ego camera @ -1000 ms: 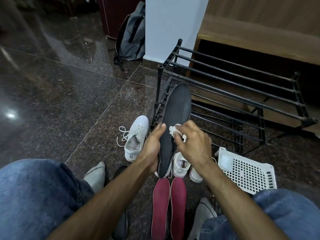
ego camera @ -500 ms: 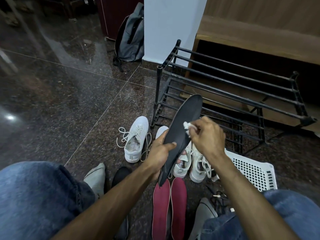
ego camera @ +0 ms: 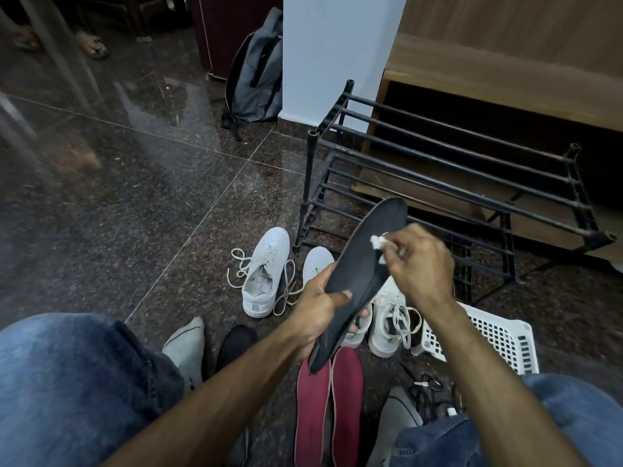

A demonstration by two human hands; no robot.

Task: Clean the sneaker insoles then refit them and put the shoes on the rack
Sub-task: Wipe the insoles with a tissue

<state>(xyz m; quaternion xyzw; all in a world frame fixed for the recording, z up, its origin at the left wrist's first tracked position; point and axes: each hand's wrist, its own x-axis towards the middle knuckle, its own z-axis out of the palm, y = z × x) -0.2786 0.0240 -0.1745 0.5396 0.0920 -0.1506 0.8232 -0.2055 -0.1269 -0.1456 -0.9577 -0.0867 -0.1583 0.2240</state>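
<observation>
My left hand (ego camera: 317, 308) grips a long dark grey insole (ego camera: 364, 261) near its heel end, with the toe end tilted up to the right. My right hand (ego camera: 418, 264) pinches a small white wipe (ego camera: 379, 242) against the insole's upper half. Two red insoles (ego camera: 330, 406) lie side by side on the floor below my hands. A white sneaker (ego camera: 264, 274) with loose laces sits on the floor to the left. Two more white sneakers (ego camera: 391, 318) stand partly hidden behind the held insole. The black metal shoe rack (ego camera: 455, 176) stands beyond them.
A white perforated plastic basket (ego camera: 485, 338) lies on its side at the right. A grey backpack (ego camera: 256, 72) leans against the white pillar. Grey shoes (ego camera: 187, 345) and a black one (ego camera: 236, 342) sit by my knees. Loose black laces (ego camera: 428, 389) lie near my right knee.
The insole has tilted from nearly upright over to the right. My right hand moved with the wipe up the insole toward its toe end. My left hand shifted its grip lower.
</observation>
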